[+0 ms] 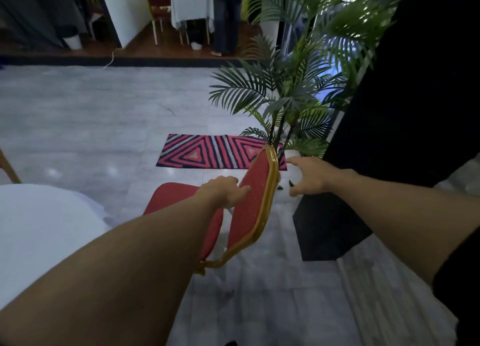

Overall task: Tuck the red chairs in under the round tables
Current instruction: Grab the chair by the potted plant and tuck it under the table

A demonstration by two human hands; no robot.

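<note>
Head view is showing a red chair [249,210] with a gold frame standing at the centre of the frame on the grey floor [91,117], its backrest facing the viewer. The left hand [224,192] is lying flat against the red backrest padding, fingers loose, not gripping. The right hand [309,175] is hovering spread open just right of the backrest's top edge, apart from it. A white-clothed round bench [39,226] is sitting at the lower left, near the chair's seat. A striped rug [210,152] and a potted palm [293,91] are lying beyond.
</note>
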